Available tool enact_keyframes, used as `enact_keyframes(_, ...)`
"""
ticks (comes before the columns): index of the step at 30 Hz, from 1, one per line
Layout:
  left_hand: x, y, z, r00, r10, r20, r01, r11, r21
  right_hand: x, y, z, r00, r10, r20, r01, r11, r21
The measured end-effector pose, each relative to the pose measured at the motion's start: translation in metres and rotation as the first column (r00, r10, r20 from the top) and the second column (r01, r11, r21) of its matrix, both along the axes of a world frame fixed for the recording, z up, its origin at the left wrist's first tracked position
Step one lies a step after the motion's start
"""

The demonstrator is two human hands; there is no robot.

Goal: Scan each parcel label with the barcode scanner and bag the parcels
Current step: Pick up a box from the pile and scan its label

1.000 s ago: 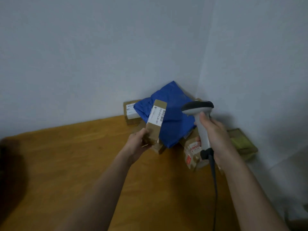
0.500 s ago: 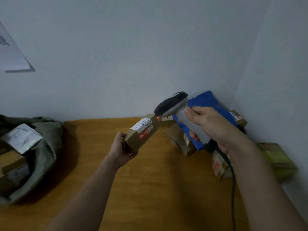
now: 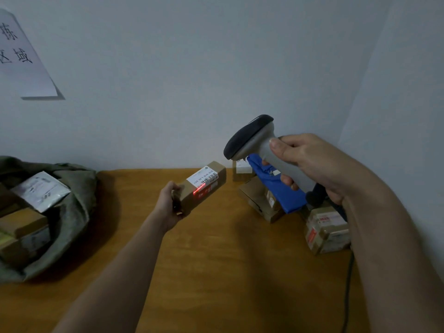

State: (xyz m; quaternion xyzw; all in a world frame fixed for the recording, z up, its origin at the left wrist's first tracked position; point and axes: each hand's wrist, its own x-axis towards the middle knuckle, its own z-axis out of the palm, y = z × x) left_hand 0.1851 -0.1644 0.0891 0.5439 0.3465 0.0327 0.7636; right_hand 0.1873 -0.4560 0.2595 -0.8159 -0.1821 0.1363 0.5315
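Scanning step, seen from the head camera. Left hand (image 3: pixel 171 204), at centre frame, grips the near end of a long cardboard parcel (image 3: pixel 203 187), fingers curled round it, and holds it above the wooden table (image 3: pixel 216 272) with its far end tilted up. This tilt turns the white label (image 3: pixel 203 177) toward the barcode scanner (image 3: pixel 262 150), which the right hand (image 3: pixel 310 164) holds by the handle at right of centre, fingers wrapped round the grip, head aimed down and left. A red scan line (image 3: pixel 199 189) falls on the parcel just below the barcode rather than across it, so the read is probably not yet made; a slight shift of parcel or scanner would likely bring the two together.

A grey-green bag (image 3: pixel 72 212) lies open at the left edge, already holding several parcels, within easy reach of the left hand for the drop. Parcels apparently still to be scanned are heaped at the right against the wall corner: a blue soft mailer (image 3: pixel 286 191) on brown boxes, and a taped box (image 3: pixel 326 227) just in front.

The bag is cut off by the left edge, so its full contents cannot be counted. The right arm and scanner hide part of the heap. The scanner's cable (image 3: pixel 348 284) runs out of frame at lower right. A wall sheet (image 3: pixel 21 56) at upper left is partly cropped.
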Motion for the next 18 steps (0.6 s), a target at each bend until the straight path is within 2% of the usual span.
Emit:
enact_keyframes(11,-0.009,0.012,-0.002,1.000,0.026,-0.002,-0.025,0.996,0.090,0.000,0.012,0.007,0.999,0.026,-0.027,-0.026,0.999,0.028)
enact_keyframes(18,-0.028,0.055,-0.010,0.996,0.086,0.008,-0.086,0.996,0.035,-0.005,0.064,0.002,0.997,0.052,-0.065,-0.051,0.998,0.022)
